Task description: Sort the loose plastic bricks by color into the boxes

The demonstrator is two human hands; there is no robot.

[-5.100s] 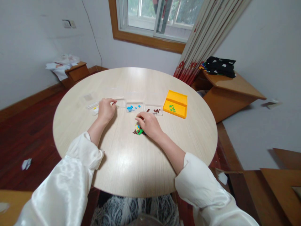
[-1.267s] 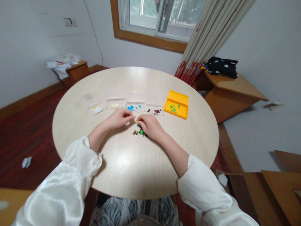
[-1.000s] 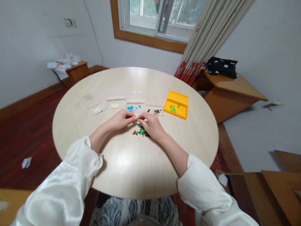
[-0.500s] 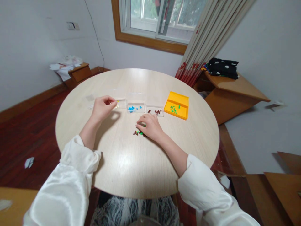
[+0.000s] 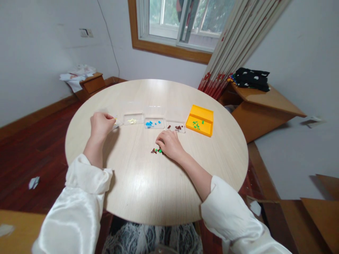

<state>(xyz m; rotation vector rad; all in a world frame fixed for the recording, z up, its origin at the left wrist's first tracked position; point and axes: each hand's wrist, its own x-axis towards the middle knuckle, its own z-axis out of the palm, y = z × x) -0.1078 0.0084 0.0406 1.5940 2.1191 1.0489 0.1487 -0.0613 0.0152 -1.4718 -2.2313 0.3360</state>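
Note:
My left hand (image 5: 100,123) hovers with fingers pinched over the leftmost clear tray (image 5: 117,123), which holds yellow pieces; what the fingertips grip is too small to make out. My right hand (image 5: 169,144) rests curled on a small pile of green and brown pieces (image 5: 156,151) in the middle of the round table (image 5: 148,183). In a row behind stand a clear tray with pale yellow pieces (image 5: 133,118), one with blue pieces (image 5: 154,122), one with brown pieces (image 5: 175,126) and an orange tray with green pieces (image 5: 200,120).
A wooden side table with black spotted cloth (image 5: 251,77) stands at the right, beside a striped curtain (image 5: 225,63). A low cabinet with papers (image 5: 87,80) stands at the far left. Scraps of paper (image 5: 34,182) lie on the dark wooden floor.
My left hand moved away from my right hand, leftward past the pale yellow tray to the leftmost clear tray. My right hand stayed on the pile.

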